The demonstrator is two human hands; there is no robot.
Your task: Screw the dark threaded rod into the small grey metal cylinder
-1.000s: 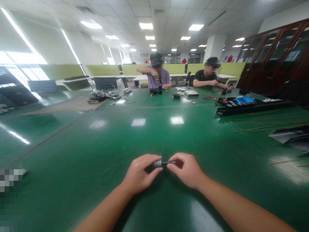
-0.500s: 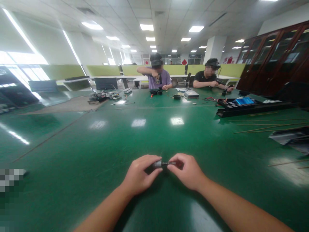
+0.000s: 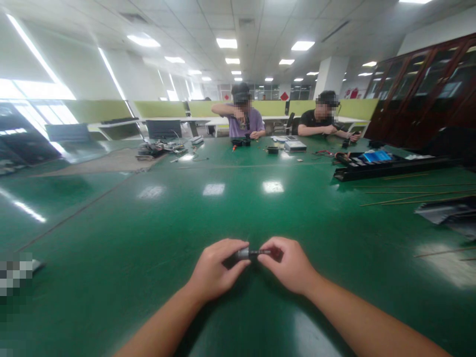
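Above the green table (image 3: 159, 223), my left hand (image 3: 219, 267) grips a small grey cylinder (image 3: 243, 253) between thumb and fingers. A thin dark shaft (image 3: 256, 252) runs from the cylinder's right end to my right hand (image 3: 288, 263), which pinches it between thumb and forefinger. The shaft's far end shows inside the curl of the right fingers. Both hands are close together with a short gap between the fingertips. Whether the cylinder and shaft are one piece, I cannot tell.
Two people, one in a purple shirt (image 3: 255, 121) and one in black (image 3: 310, 118), sit across the table. A black tray (image 3: 394, 166) and thin rods (image 3: 416, 192) lie at the right. Mixed parts (image 3: 152, 149) lie at the far left, a pixelated object (image 3: 18, 272) nearer.
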